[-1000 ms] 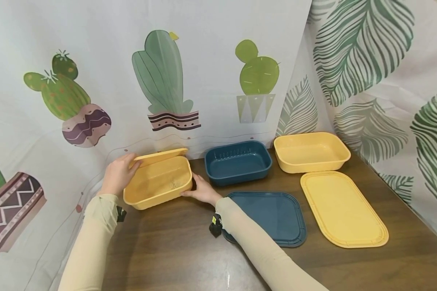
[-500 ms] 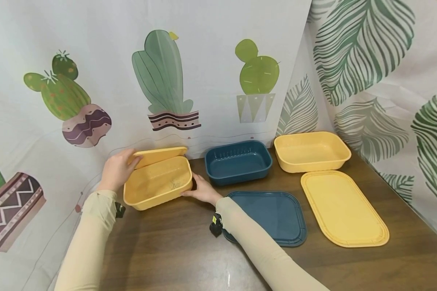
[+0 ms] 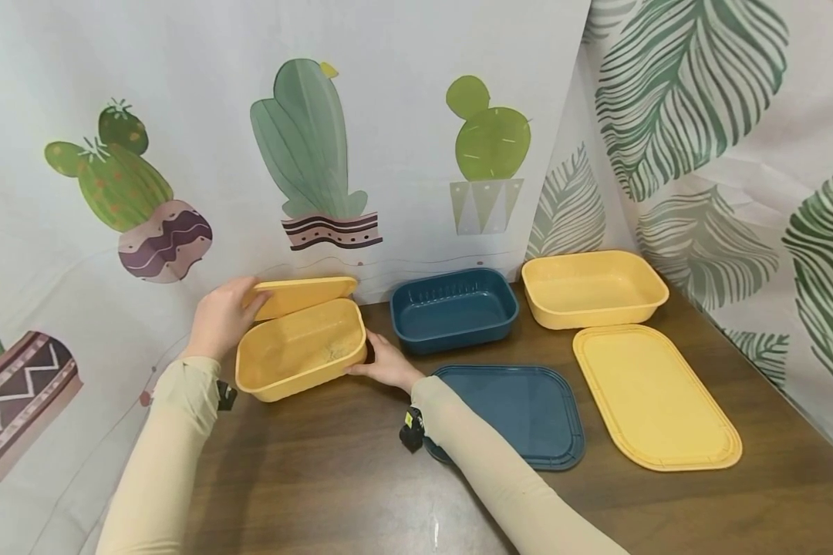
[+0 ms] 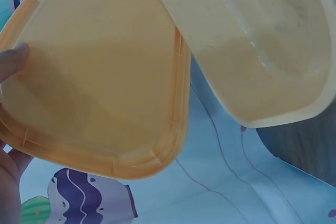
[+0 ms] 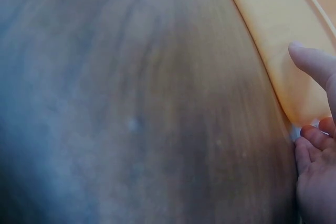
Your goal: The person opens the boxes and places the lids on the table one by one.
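Observation:
A yellow rectangular lid [image 3: 305,296] stands on edge behind the left yellow box [image 3: 298,347], between it and the wall cloth. My left hand [image 3: 224,314] holds the lid by its left end. In the left wrist view the thumb lies on the lid's inner face [image 4: 100,72], and the lid's edge overlaps the box. My right hand [image 3: 389,362] grips the right end of the box, thumb on the front side and fingers round the corner. The right wrist view shows the box's outer wall [image 5: 268,40] under the thumb. The box sits uncovered on the table.
A dark blue box [image 3: 454,312] stands right of the yellow one, with a dark blue lid [image 3: 521,412] lying in front, partly under my right sleeve. Farther right are another yellow box [image 3: 593,289] and a yellow lid [image 3: 655,397]. Printed cloth hangs behind the wooden table [image 3: 333,478].
My left hand has moved slightly up and back, taking the yellow lid away from the box's back rim into a steeper stance. The right hand and the box have stayed in place.

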A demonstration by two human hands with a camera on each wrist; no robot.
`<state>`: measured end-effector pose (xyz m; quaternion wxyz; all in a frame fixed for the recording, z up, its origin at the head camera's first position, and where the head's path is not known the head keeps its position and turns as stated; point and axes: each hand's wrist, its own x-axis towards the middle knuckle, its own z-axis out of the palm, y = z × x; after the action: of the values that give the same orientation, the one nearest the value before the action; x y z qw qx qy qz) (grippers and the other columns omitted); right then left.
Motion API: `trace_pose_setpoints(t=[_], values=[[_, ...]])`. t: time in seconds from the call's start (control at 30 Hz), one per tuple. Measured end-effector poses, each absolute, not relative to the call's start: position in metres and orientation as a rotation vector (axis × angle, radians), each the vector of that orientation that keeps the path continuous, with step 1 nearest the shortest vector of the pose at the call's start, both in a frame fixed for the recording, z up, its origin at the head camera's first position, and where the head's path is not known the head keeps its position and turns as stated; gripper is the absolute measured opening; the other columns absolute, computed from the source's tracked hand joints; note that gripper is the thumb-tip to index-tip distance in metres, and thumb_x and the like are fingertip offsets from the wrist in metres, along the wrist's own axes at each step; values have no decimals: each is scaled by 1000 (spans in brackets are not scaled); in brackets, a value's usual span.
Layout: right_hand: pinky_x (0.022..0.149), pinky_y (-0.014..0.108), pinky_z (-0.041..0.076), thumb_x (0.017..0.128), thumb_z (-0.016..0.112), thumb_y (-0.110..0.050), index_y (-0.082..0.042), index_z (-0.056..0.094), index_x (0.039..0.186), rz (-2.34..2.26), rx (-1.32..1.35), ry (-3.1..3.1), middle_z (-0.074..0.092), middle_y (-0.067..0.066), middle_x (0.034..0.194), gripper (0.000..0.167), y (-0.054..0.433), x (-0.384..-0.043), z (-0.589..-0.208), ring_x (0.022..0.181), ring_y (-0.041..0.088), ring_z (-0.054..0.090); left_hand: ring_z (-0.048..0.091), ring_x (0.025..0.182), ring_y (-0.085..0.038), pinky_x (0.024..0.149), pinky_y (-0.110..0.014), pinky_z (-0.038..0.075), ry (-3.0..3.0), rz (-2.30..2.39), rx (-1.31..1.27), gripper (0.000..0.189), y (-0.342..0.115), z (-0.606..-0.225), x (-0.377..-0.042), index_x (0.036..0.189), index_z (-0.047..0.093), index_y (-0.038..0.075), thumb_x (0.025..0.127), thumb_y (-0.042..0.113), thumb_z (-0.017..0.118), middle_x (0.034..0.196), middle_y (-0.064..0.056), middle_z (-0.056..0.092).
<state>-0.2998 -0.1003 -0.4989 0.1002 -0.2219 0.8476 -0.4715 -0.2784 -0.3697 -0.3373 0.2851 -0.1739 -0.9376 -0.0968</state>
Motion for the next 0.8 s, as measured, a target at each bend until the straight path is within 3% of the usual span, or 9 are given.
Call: trace_pose_setpoints(t=[0.57,0.8], values=[[115,45,33,87,80,-37,-7,25,160,-1442,-678,2477,35,16,158,96,-98,-296,-495,143,31,37,67,89,-41,76,-57,51,-2459,-220,-516,18,-363,-316,-270,106,68,2,94,15,73,101,-19,72],[115,45,34,88,80,-37,-8,24,160,-1441,-699,2480,36,16,157,96,-98,-297,-495,143,31,39,66,82,-39,70,-55,50,-2409,-195,-539,17,-363,-306,-267,103,66,2,92,12,75,92,-18,70]])
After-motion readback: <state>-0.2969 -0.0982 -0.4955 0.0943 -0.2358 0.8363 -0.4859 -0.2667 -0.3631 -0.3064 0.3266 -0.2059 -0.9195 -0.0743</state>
